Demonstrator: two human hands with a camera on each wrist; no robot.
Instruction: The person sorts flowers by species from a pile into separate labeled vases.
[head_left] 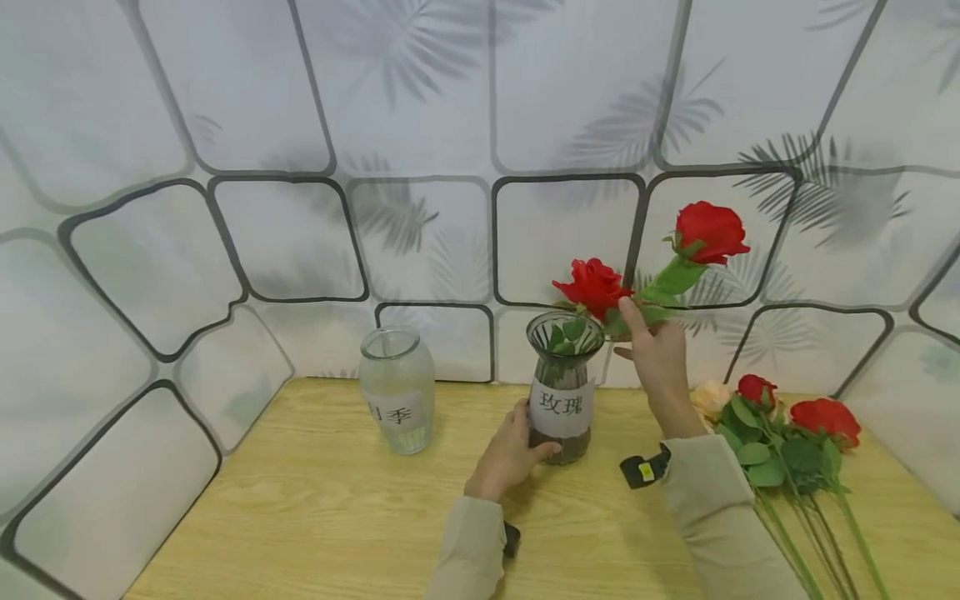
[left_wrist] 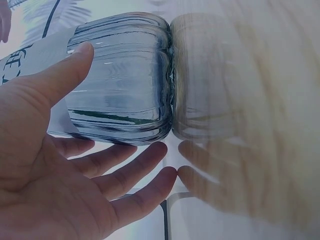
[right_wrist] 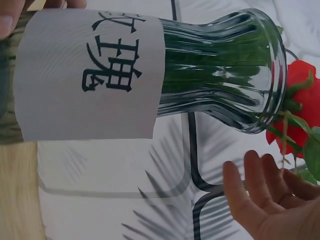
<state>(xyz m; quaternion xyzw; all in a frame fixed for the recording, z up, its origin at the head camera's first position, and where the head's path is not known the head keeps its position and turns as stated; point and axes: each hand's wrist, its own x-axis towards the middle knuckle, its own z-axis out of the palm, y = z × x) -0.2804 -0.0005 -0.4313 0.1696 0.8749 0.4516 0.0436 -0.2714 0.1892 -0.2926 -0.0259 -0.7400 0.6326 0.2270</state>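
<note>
A dark glass vase [head_left: 561,379] with a flared rim and a white paper label stands upright on the table. My left hand [head_left: 512,454] holds its lower body, thumb across the near side and fingers on the other side, as the left wrist view shows. Green stems and leaves fill the vase's neck. One red rose [head_left: 592,287] sits low at the rim; a second, taller red rose [head_left: 711,232] leans out to the right. My right hand [head_left: 660,358] is just right of the rim by the lower bloom, its fingers [right_wrist: 254,175] loosely extended.
A clear glass vase [head_left: 397,392] with a label stands to the left. At the right, several flowers lie on the wooden table [head_left: 337,517], among them a red rose [head_left: 825,421] and a peach bloom [head_left: 710,400]. A patterned cloth wall [head_left: 420,242] rises behind.
</note>
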